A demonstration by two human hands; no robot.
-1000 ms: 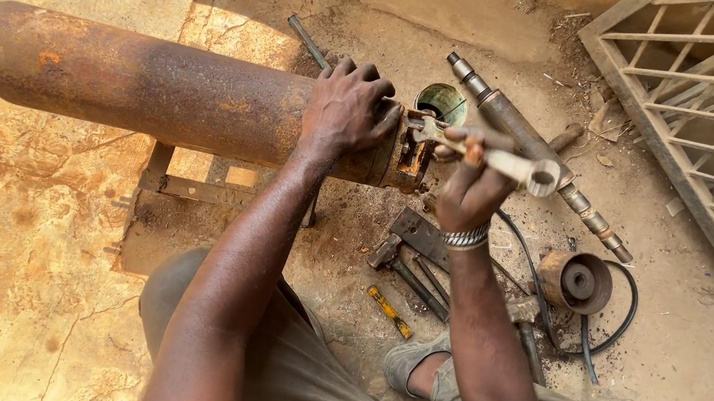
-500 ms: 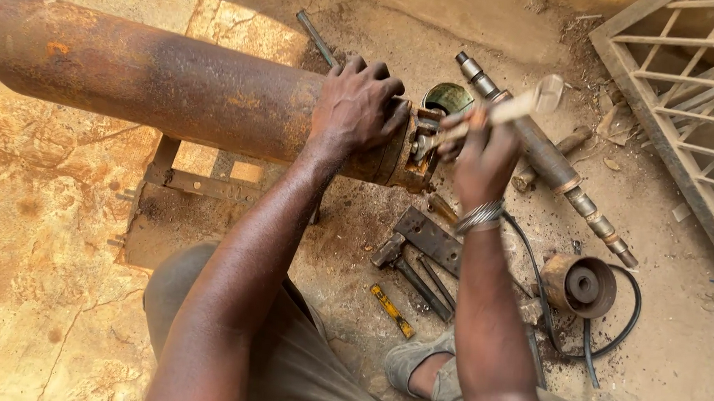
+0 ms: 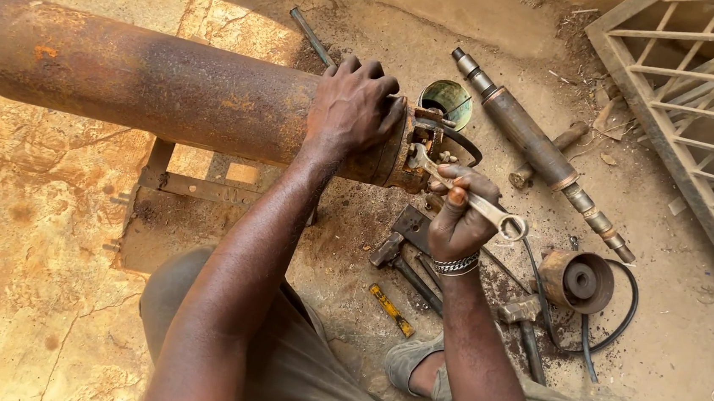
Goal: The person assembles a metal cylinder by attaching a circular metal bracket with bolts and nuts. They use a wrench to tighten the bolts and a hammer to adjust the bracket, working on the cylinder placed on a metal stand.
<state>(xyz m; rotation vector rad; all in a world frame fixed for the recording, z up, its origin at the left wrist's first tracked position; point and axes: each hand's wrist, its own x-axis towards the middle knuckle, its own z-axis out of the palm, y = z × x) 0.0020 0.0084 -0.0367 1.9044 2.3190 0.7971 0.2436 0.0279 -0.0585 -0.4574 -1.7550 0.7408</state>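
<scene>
Two hands: one wrench (image 3: 469,197), one rusty cylinder (image 3: 154,87).

Person's arms bare to above the elbow, no sleeves or gloves; beaded metal bracelet (image 3: 455,264) on right wrist; grey-olive trousers (image 3: 292,374); worn grey shoe (image 3: 406,359) on one foot.

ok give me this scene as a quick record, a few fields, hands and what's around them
left hand: pressed on top of the rusty cylinder, near its end
right hand: gripping a spanner, open jaw at the cylinder's end fitting
ground right: long steel shaft, round pulley, black hose
ground near: hammers, yellow-handled tool
</scene>
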